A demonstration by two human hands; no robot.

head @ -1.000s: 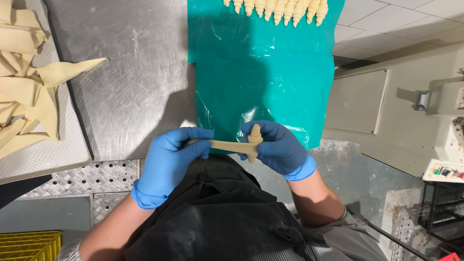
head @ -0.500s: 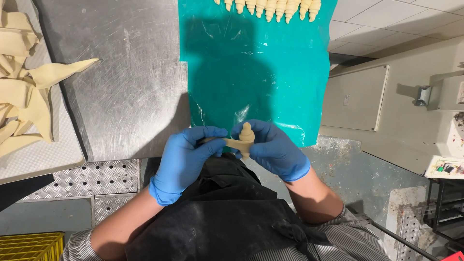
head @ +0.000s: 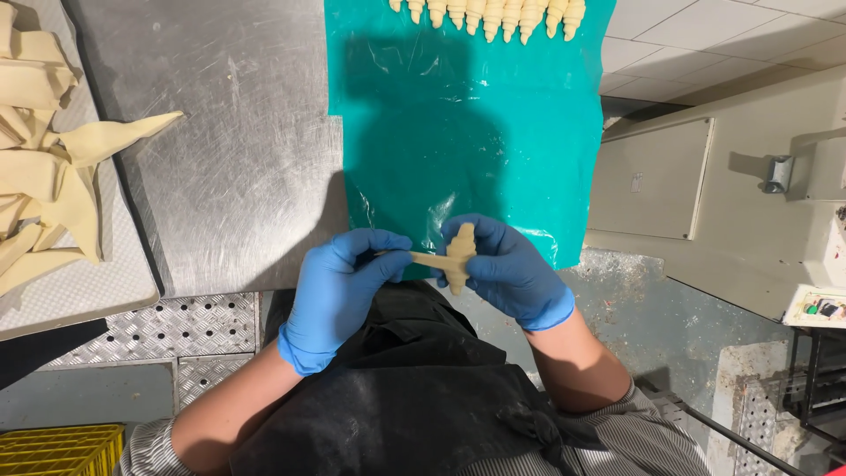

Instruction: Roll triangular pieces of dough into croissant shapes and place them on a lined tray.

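Observation:
Both my hands wear blue gloves and hold one piece of pale dough (head: 456,256) just above the near edge of the steel table (head: 238,167). My right hand (head: 507,269) grips the rolled, thick part of the dough. My left hand (head: 339,282) pinches the thin unrolled tail that stretches to the left. A teal plastic sheet (head: 458,123) lies on the table beyond my hands. A row of several rolled dough pieces (head: 489,16) lines its far end.
A pile of flat dough triangles (head: 44,176) lies on a perforated tray (head: 79,291) at the left. A yellow crate (head: 57,449) sits at the bottom left. Tiled floor and a beige cabinet (head: 652,181) are to the right.
The dough strip has been rolled up further from the right end, so the roll is thicker and the free tail shorter. My hands have come closer together.

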